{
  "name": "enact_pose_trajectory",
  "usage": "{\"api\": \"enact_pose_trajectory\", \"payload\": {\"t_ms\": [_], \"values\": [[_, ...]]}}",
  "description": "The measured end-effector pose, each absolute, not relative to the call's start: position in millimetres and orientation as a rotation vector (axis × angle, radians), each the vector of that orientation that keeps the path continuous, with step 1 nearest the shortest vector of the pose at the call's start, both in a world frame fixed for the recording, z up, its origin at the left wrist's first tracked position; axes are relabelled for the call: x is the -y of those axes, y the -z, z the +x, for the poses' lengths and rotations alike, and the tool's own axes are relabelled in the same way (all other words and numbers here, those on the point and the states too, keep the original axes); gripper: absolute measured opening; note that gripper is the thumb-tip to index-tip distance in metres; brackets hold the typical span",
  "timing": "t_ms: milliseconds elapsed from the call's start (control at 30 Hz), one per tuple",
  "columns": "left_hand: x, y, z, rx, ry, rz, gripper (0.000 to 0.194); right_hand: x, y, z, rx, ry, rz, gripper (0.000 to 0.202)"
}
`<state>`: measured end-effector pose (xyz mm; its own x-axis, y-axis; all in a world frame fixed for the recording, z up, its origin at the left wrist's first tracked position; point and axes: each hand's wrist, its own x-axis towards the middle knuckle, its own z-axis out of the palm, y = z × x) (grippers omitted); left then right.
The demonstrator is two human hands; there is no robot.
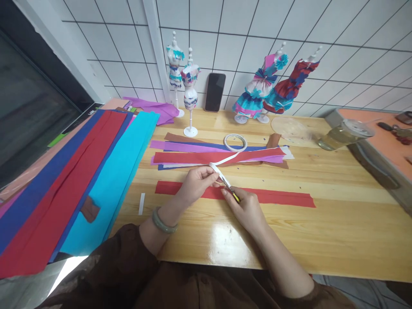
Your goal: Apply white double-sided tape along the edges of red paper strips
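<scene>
White-tiled wall [204, 17] behind. Inward from near edge of wooden tabletop [193, 246]: white tape [223, 176] pinched in left hand [197, 183], scissors [236, 197] in right hand [248, 210]. Apparently mid-snip; taut tape called for.

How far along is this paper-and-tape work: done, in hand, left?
Done: two dressed forms stand right; a short white piece lies cut.
In hand: left hand holds white tape; right hand has scissors at it.
Probably left: the lone red strip shows no tape where visible, piled strips lie flat, and two forms wear no skirts.
</scene>
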<state>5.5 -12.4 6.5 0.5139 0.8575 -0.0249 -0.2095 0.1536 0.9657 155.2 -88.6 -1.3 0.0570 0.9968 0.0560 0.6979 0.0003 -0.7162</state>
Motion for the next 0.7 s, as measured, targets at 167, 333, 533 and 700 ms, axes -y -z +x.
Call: {"api": "enact_pose_trajectory", "payload": {"t_ms": [167,333,533,700], "values": [[12.2,-4.2,6.5,-0.721,-0.878,1.154,0.019,88.9,1.6,156.2,1.688,-0.652,-1.778,0.036],[10.7,-1.9,7.9,-0.763,-0.926,1.164,0.019,88.7,-1.4,155.6,1.696,-0.618,-1.798,0.04],[9.9,1.0,8.7,-0.696,-0.929,1.013,0.017,88.1,0.7,155.1,1.629,-0.76,-1.736,0.043],[11.2,-2.0,9.2,-0.662,-0.96,0.885,0.016,87.1,1.4,156.1,1.461,-1.001,-1.608,0.042]]}}
